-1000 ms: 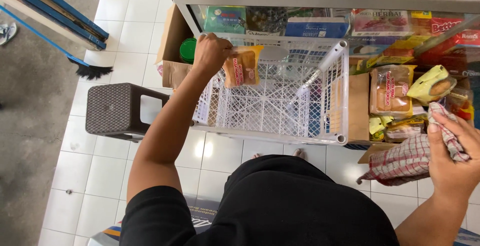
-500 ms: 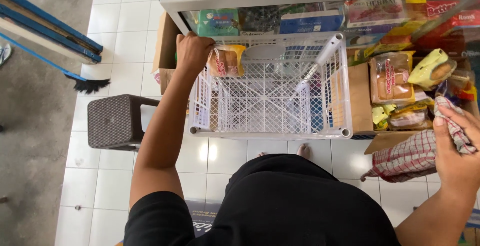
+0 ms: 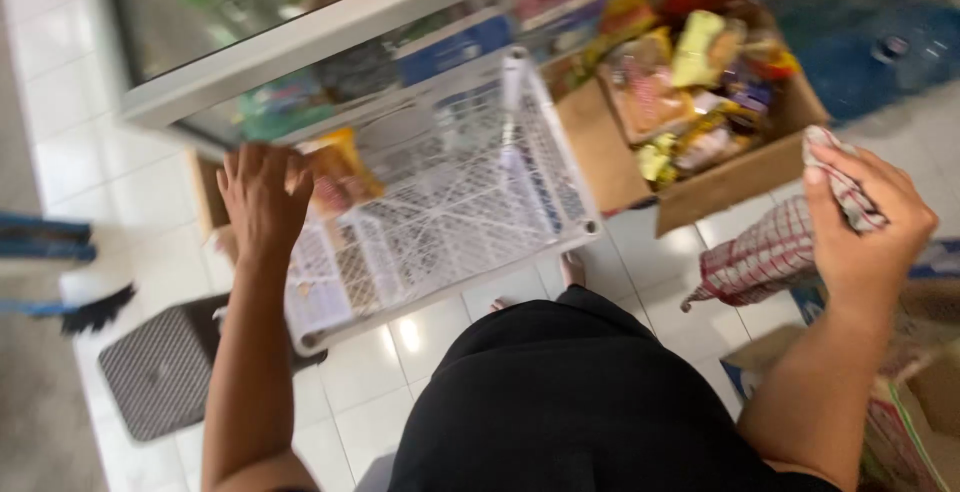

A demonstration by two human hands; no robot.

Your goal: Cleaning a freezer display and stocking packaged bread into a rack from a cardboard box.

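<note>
Notably blurred: box goods indistinct.
Left hand [image 3: 262, 197] rests on white wire basket [image 3: 440, 222] rim beside snack packet [image 3: 340, 177]; right hand [image 3: 862, 227] grip closed around checked cloth [image 3: 775, 252].

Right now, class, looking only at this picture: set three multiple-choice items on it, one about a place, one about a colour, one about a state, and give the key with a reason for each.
1. Where is the snack packet?
A. at the crate's left end, by the left hand
B. on the stool
C. on the floor tiles

2. What colour is the checked cloth?
A. blue and yellow
B. red and white
C. plain green

3. What is the state of the right hand?
A. open and empty
B. flat on the box
C. closed on the cloth

Key: 1 A, the packet sits beside the left hand's fingers at the crate's end. 2 B, red lines cross white fabric. 3 C, the fingers wrap the cloth's top while the rest hangs down.
</note>
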